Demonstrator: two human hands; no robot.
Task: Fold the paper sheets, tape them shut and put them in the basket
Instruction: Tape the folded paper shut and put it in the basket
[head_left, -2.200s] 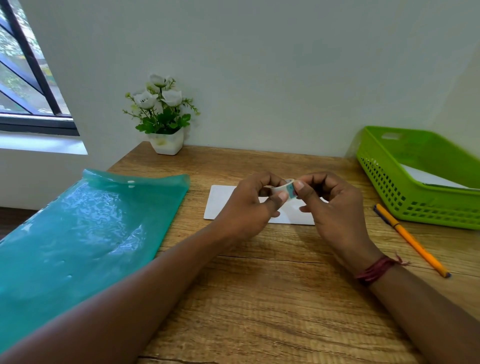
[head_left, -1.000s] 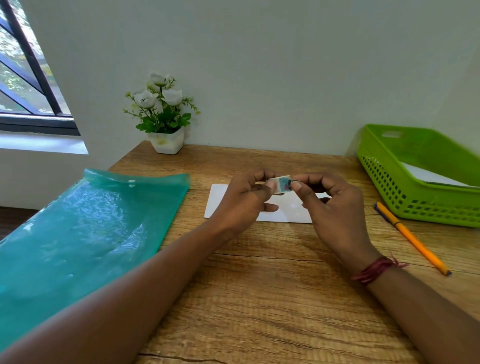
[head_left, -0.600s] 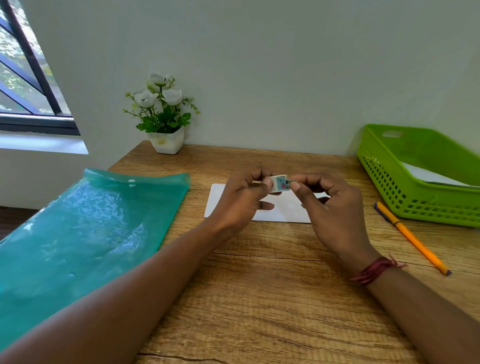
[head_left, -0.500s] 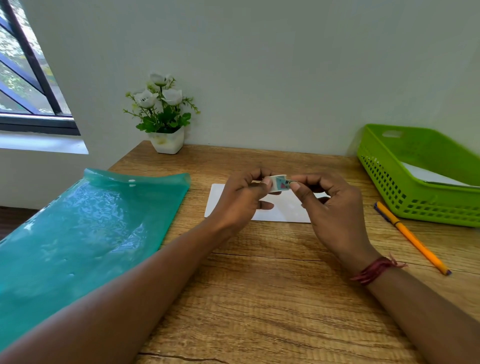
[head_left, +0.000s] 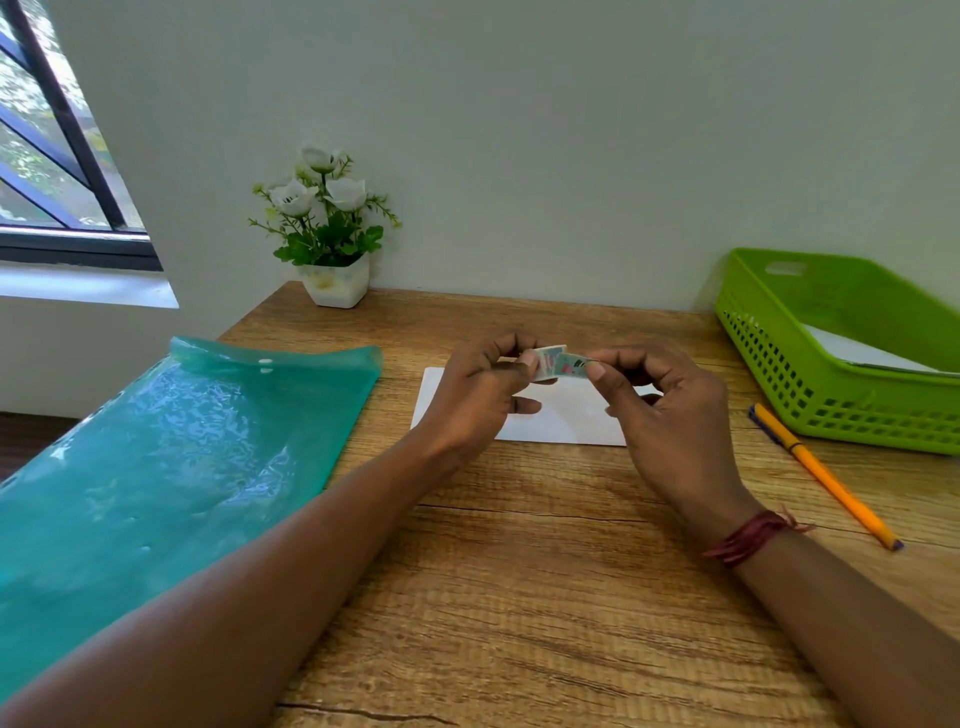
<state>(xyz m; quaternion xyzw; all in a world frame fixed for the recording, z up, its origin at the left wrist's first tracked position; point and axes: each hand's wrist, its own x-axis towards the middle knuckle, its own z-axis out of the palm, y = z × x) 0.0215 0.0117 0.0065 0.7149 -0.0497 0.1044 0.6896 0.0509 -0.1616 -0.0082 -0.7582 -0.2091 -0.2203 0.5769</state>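
Home or office desk nook: wooden tabletop (head_left: 519, 597) against plain wall; window (head_left: 57, 156) far left; potted flowers (head_left: 327, 234) at far edge; pen (head_left: 826, 475) and filing basket (head_left: 831, 410) on right.

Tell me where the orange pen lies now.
In the head view the orange pen lies on the table at the right, just in front of the green basket and right of the right hand.

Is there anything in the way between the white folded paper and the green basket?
Nothing visible blocks it. Bare table lies between the folded paper and the basket. The orange pen lies by the basket's near side, off that path. The left hand and right hand hold the tape roll above the paper.
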